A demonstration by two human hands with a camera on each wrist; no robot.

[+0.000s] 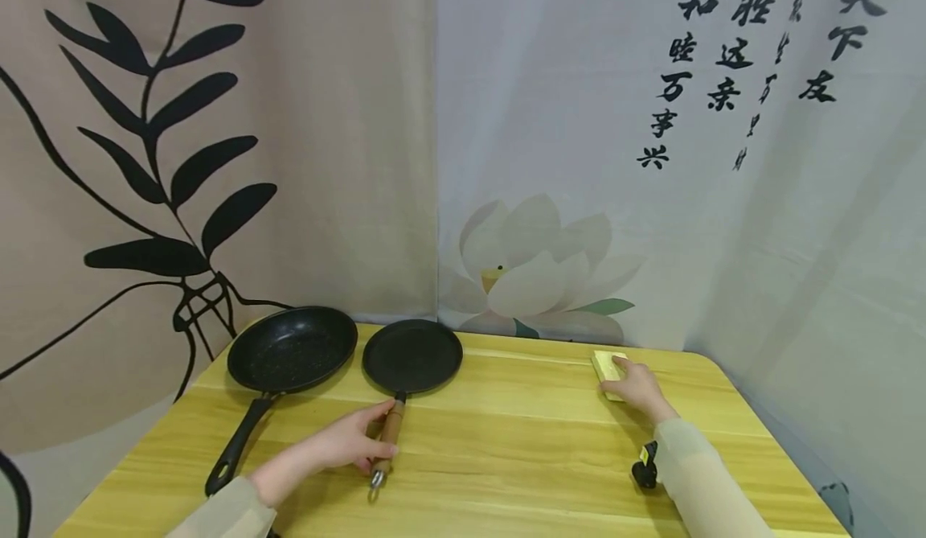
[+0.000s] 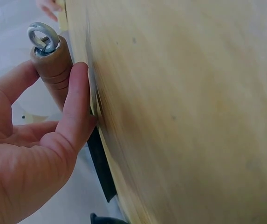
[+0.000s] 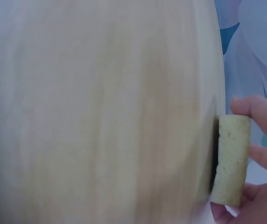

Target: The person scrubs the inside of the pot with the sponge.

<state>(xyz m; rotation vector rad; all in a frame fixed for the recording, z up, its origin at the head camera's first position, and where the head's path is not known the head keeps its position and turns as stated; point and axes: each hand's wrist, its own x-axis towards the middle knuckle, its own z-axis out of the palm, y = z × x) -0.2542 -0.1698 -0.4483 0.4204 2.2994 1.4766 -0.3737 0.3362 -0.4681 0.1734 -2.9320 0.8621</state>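
Note:
A small flat black frying pan (image 1: 412, 355) lies near the table's back edge, its wooden handle (image 1: 391, 432) pointing towards me. My left hand (image 1: 353, 440) holds that handle between thumb and fingers. In the left wrist view, the handle (image 2: 55, 67) ends in a metal ring (image 2: 44, 37) beyond the fingertips. Far to the right, my right hand (image 1: 640, 387) grips a pale yellow sponge (image 1: 606, 367) on the table. From the right wrist, the sponge (image 3: 234, 158) appears as a thick block with thumb and fingers at its opposite ends.
A larger, deeper black frying pan (image 1: 292, 351) stands left of the small one, its black handle (image 1: 239, 445) beside my left forearm. The wooden table (image 1: 506, 441) backs onto a printed curtain (image 1: 347, 160). A small black device (image 1: 645, 470) sits by my right wrist.

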